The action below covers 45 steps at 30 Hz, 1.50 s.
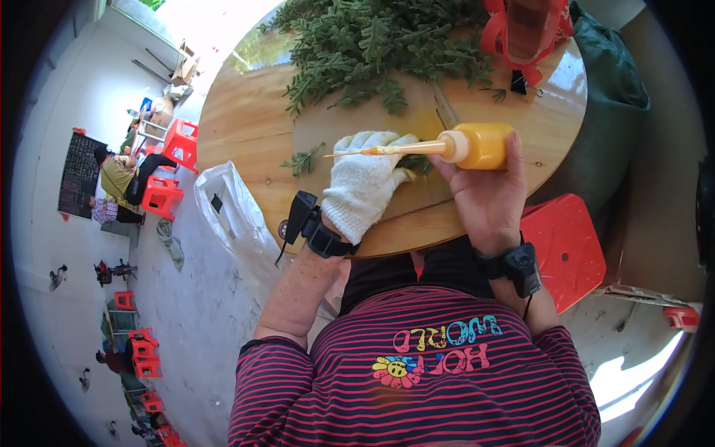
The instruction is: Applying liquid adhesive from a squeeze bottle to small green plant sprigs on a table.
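My right hand (488,197), bare, grips a squeeze bottle (484,146) of yellow liquid lying sideways. The bottle's long pale nozzle (424,147) points left and passes above my gloved left hand (365,175). That hand wears a white knitted glove with yellowish fingertips and is closed around a green needled sprig (418,161), which shows between its fingers and thumb. The nozzle hides part of the grip. Left of the glove, a small green sprig (302,159) rests on the table.
Green needled branches (372,52) are heaped across the far side of the round wooden table (238,123). A red basket (525,37) stands at its far right. A white plastic bag (234,205) hangs at the left edge. A red stool (566,249) is at right; people (123,179) sit far left.
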Tool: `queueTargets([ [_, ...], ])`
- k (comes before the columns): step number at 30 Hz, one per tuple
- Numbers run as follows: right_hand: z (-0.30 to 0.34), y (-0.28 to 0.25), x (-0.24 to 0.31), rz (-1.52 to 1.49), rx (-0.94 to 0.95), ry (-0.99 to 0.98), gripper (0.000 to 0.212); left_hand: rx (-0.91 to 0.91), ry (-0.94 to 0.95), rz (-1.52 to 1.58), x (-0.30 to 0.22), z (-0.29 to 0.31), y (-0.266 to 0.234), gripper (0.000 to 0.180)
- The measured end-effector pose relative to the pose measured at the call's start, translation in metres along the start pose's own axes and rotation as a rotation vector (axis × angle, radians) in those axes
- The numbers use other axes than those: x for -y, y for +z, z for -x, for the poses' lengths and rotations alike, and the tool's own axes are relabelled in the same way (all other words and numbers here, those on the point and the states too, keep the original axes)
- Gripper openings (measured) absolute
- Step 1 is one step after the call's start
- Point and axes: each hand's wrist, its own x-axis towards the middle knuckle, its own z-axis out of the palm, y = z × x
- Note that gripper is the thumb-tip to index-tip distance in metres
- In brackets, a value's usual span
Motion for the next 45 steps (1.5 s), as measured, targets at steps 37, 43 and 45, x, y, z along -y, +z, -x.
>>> queueTargets([
  [37, -0.015, -0.018, 0.069, 0.72, 0.085, -0.554, 0.028, -0.066, -0.171, 0.19, 0.0, 0.017, 0.002, 0.038],
  [43, -0.016, -0.018, 0.065, 0.756, 0.077, -0.55, 0.027, -0.037, -0.158, 0.18, 0.0, 0.016, 0.003, 0.039],
  [45, -0.015, -0.016, 0.064, 0.797, 0.088, -0.557, 0.027, -0.043, -0.15, 0.181, 0.0, 0.016, 0.004, 0.039],
])
